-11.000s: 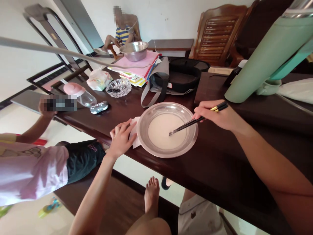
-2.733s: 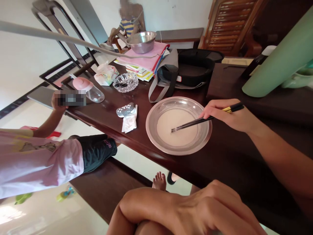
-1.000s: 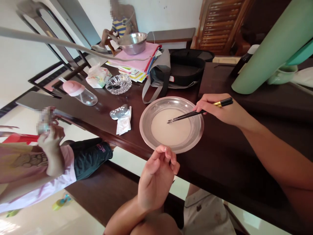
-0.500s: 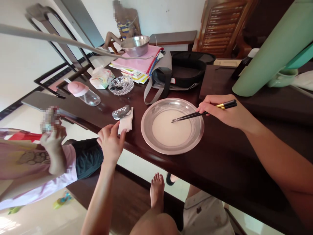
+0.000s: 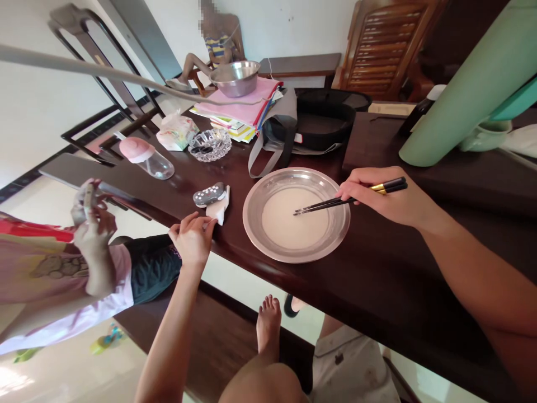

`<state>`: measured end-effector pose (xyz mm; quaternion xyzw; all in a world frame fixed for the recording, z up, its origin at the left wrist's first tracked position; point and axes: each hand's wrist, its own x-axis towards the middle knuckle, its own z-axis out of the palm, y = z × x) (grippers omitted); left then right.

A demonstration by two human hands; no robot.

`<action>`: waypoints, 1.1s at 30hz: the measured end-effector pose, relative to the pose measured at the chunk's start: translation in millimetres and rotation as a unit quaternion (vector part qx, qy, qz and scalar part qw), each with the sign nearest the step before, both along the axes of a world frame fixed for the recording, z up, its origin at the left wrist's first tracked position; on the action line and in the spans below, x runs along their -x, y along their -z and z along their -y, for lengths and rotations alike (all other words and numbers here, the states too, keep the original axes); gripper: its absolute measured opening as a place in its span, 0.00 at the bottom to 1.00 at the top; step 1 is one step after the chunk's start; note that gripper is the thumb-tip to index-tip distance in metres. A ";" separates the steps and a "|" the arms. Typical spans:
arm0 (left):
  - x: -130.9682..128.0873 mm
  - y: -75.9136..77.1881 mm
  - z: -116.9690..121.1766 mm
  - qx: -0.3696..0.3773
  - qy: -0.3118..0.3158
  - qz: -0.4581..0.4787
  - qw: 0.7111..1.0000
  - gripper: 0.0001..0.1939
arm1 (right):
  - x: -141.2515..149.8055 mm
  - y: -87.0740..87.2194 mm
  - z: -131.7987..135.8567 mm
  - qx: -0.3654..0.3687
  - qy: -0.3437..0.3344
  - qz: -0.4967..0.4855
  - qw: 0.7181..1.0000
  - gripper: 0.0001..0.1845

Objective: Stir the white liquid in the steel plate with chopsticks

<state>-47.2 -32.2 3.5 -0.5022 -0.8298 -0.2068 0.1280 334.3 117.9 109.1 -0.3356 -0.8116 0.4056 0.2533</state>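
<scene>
Black chopsticks (image 5: 388, 186) with gold bands are gripped in my right hand (image 5: 373, 193). Their tips rest in the pale, milky mixture (image 5: 293, 224) inside a round metal basin (image 5: 251, 235) on the dark table. To the left of the basin, my left hand (image 5: 192, 238) pinches the near corner of a white tissue or cloth (image 5: 218, 210) between thumb and finger, lifting that edge. On the far part of the white piece lies a grey, white-dotted object (image 5: 208, 194), whose kind I cannot make out.
Beyond stand a pink-capped bottle (image 5: 146, 157), a tissue pack (image 5: 177, 131), a glass bowl (image 5: 210, 145), a grey-black bag (image 5: 310, 131) and a metal bowl (image 5: 235, 78) on papers. A green cylinder (image 5: 457, 95) leans at right. A person (image 5: 62, 268) is at left; another sits behind.
My left hand has closed on the tissue's corner and pulled it up, so the piece now looks creased. The chopsticks have barely shifted in the mixture.
</scene>
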 end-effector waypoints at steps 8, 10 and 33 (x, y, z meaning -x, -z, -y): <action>0.1 3.5 -0.6 -0.031 -0.042 0.038 0.998 0.09 | 0.3 1.2 -3.1 -0.006 0.020 -0.023 1.000 0.19; 0.4 4.2 1.7 -0.034 -0.042 0.042 0.998 0.09 | 1.3 1.6 -1.4 -0.008 0.002 -0.020 1.000 0.18; -10.7 -2.4 -8.1 0.004 -0.002 0.022 1.000 0.08 | 4.1 3.4 -1.1 0.002 -0.002 -0.035 0.999 0.19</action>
